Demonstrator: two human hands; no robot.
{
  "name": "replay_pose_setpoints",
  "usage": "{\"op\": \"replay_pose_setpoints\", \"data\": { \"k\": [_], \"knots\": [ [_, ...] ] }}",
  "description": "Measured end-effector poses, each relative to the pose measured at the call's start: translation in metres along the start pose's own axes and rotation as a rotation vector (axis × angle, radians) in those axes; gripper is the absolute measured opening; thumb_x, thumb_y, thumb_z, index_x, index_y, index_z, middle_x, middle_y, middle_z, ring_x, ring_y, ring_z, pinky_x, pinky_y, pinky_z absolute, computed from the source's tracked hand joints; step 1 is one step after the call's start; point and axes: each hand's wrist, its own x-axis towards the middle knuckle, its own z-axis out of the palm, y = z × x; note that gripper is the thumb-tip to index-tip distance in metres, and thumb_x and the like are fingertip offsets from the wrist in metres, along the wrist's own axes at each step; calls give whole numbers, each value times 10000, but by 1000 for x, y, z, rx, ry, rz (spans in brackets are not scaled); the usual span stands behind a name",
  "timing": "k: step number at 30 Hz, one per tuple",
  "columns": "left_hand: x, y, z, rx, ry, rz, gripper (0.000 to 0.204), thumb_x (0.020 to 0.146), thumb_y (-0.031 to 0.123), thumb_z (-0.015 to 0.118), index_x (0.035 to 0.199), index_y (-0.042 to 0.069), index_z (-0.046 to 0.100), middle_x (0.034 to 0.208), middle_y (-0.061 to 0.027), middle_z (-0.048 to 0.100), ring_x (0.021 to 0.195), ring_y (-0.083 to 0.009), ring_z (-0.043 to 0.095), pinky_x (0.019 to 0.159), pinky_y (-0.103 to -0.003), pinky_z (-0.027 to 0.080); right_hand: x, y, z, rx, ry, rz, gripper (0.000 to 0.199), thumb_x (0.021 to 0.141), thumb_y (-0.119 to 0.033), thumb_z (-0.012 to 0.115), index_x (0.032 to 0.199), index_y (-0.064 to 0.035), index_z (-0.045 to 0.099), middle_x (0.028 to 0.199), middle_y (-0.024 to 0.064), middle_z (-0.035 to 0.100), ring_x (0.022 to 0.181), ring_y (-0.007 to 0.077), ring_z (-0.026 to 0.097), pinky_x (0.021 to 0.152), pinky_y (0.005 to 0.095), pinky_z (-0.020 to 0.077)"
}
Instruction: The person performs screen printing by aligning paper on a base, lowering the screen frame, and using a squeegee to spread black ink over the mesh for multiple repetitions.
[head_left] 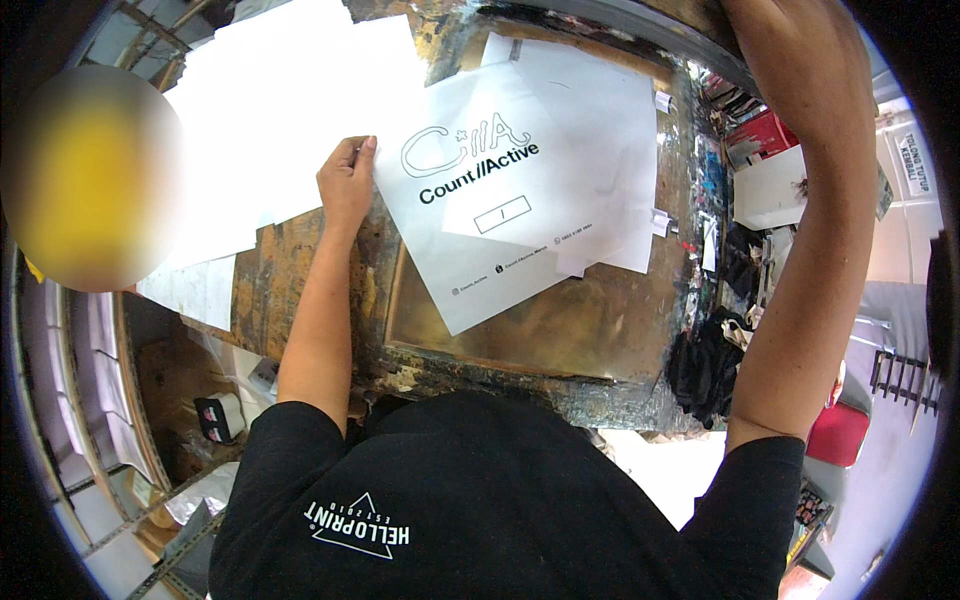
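A translucent sheet (470,255) with black printed lettering and outlined shapes lies tilted over the table. At its upper left edge, my left hand (348,180) pinches it between thumb and fingers. Beneath it lie other whitish sheets (610,150), with small white clips (661,222) along their right side. Raised at the top right is my right hand (790,40), beside a long grey frame edge (640,30). Its fingers run out of the picture or are hidden, so its grip does not show.
A bright white stack of paper (290,110) covers the table's left part. The worn, paint-stained table (270,290) has a glassy panel (520,350) set in it. Dark cloth (705,370) hangs by its right edge. Farther right is a red seat (838,435); metal shelving (125,400) stands left.
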Motion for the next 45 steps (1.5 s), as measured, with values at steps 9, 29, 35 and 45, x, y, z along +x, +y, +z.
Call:
{"op": "replay_pose_setpoints", "data": {
  "k": [9, 29, 35, 45],
  "knots": [
    [0, 1, 1, -83, -24, -63, 322, 1040, 321, 721, 1081, 7, 781, 754, -47, 699, 683, -97, 572, 651, -286, 484, -2, 17, 9, 26, -5, -26, 504, 1084, -489, 517, 870, -62, 679, 647, 4, 598, 559, 120, 505, 530, 290, 431],
    [-1, 1, -1, -48, -42, -43, 305, 1045, 301, 712, 1084, 7, 782, 768, -66, 716, 684, -104, 588, 639, -303, 486, 28, 50, -3, 364, -326, 85, 651, 1067, -643, 511, 793, -65, 634, 637, 5, 565, 534, 120, 475, 501, 271, 414],
    [-1, 3, 0, -37, -17, 18, 289, 1044, 290, 714, 1076, 12, 786, 751, -58, 707, 668, -101, 574, 626, -301, 473, -4, 29, 15, -75, 24, -52, 683, 1064, -675, 487, 791, -67, 637, 637, -3, 537, 544, 123, 445, 511, 275, 393],
    [-1, 2, 1, -50, -11, 10, 302, 1043, 300, 719, 1085, 8, 786, 765, -71, 722, 677, -111, 594, 637, -302, 486, 9, 15, 0, 95, -86, -23, 685, 1065, -673, 480, 818, -58, 657, 632, -7, 533, 545, 121, 439, 513, 274, 390]
  ]
}}
